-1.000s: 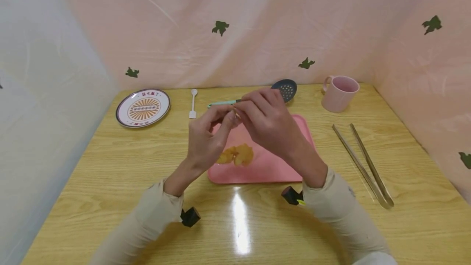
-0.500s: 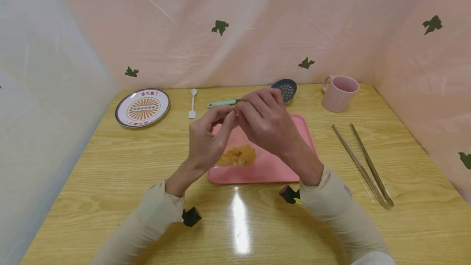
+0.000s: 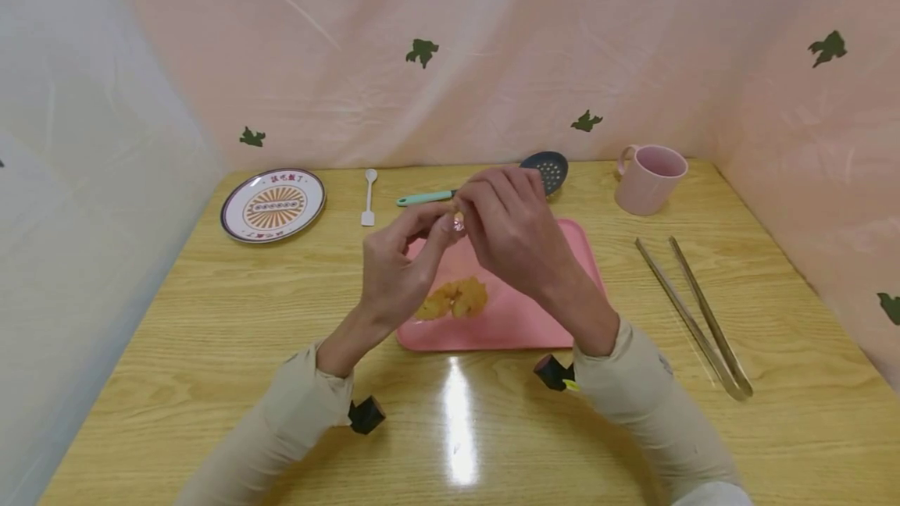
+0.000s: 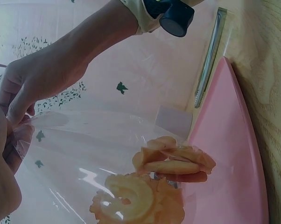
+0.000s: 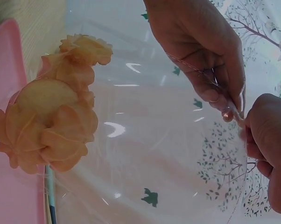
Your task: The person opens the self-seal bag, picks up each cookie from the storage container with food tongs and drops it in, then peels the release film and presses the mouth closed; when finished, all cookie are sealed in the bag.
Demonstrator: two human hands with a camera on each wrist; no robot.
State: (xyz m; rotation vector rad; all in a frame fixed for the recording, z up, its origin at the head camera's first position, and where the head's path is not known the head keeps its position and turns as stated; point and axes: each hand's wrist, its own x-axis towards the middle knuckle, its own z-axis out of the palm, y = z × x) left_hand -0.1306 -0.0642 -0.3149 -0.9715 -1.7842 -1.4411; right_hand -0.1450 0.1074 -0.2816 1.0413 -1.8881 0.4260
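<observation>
A clear plastic bag (image 5: 150, 107) hangs over the pink tray (image 3: 527, 318). Golden scalloped pastries (image 3: 457, 297) lie low in it, and show larger in the left wrist view as ruffled pieces (image 4: 171, 161). My left hand (image 3: 401, 264) pinches the gathered top of the bag between thumb and index finger. My right hand (image 3: 516, 236), fingers bent, grips the bag's top right beside the left fingertips. The fingertips of both hands nearly meet, and the right fingers' grip is partly hidden in the head view. A small shiny fold of plastic shows between them.
Behind the hands lie a slotted spoon (image 3: 425, 197) with a mint handle and a small white spoon (image 3: 369, 197). A patterned plate (image 3: 309, 213) sits at back left, a pink mug (image 3: 647, 186) at back right. Metal tongs (image 3: 685, 303) lie on the right of the wooden table (image 3: 232, 318).
Both hands stay almost in place, with slight shifts of the fingers at the bag's top. The bagged pastries have swayed slightly. A shiny bit of plastic now shows between the fingertips.
</observation>
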